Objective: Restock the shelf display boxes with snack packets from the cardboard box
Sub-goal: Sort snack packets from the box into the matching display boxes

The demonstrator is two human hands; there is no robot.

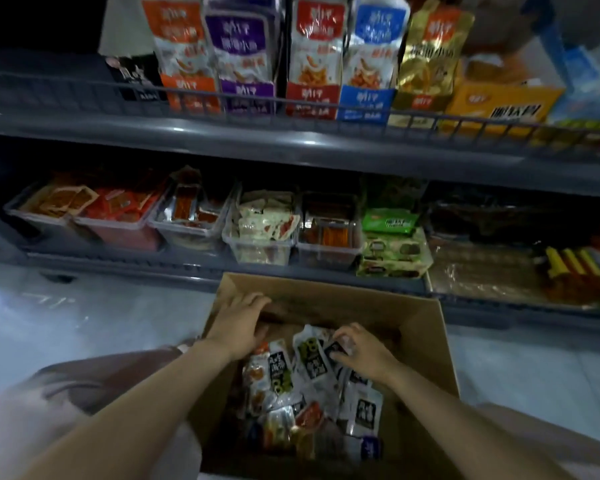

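A person's right hand (362,351) pinches a snack packet (334,348) inside the cardboard box (425,344), the left hand (238,320) resting straight-fingered on its far flap.

Lettering on snack packets (313,362) illegible

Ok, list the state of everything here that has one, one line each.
cardboard box: top open, flaps up
snack packets: loose heap inside the box
left hand: fingers straight, resting on the box's far inner wall
right hand: pinching a dark packet in the box
clear bins: on lower shelf, all holding packets
display boxes: upright on upper shelf, stocked
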